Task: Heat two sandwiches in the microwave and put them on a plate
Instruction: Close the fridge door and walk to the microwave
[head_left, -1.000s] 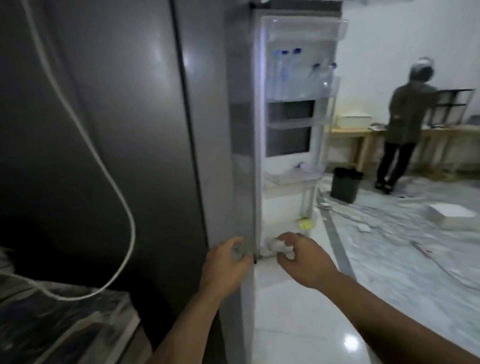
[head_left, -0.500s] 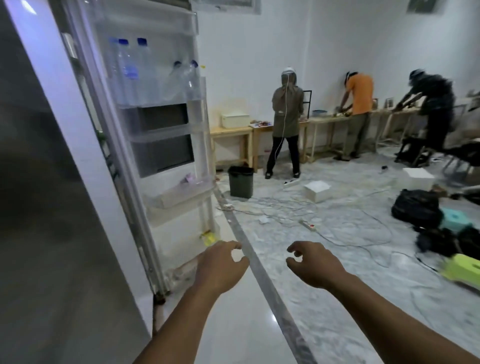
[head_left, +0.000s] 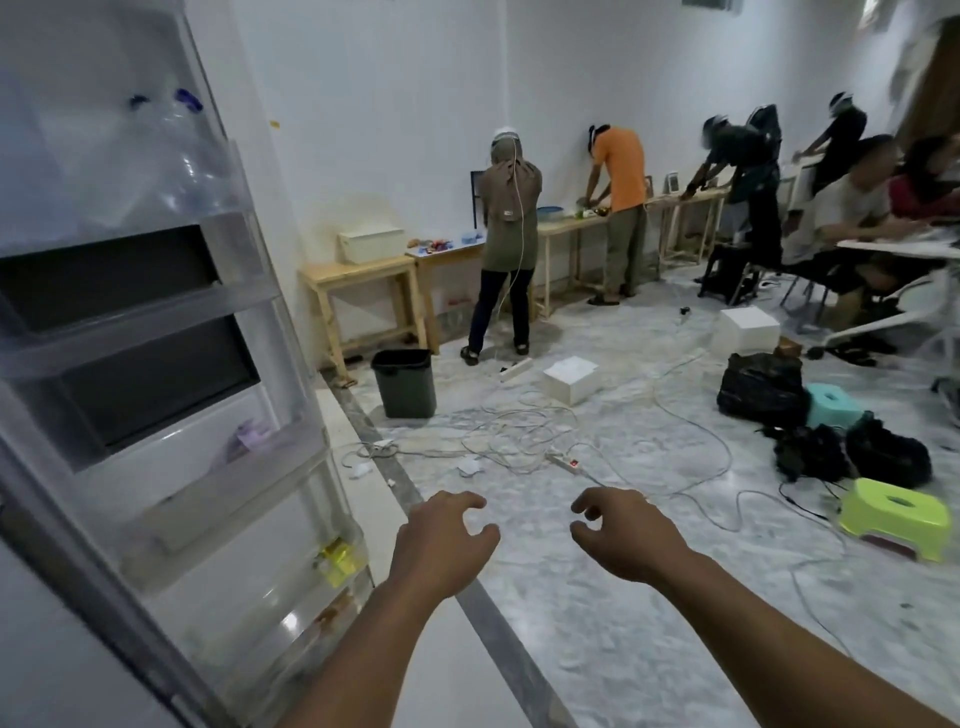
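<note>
Two hands reach forward, the left hand (head_left: 444, 540) and the right hand (head_left: 621, 535), both empty. On the left, one fridge door (head_left: 156, 364) stands open with at least two blue-capped bottles (head_left: 176, 150) in its top shelf; blur hides any more. Far along the wall stand several wooden tables (head_left: 358, 275); their exact count is unclear. One dark bin (head_left: 405, 382) sits near them. Two white boxes (head_left: 569, 378) lie on the floor. To the right are two stools: one teal stool (head_left: 834, 405), one green stool (head_left: 893, 514). One power strip (head_left: 566, 461) lies among the cables. Roughly seven people are in the room.
</note>
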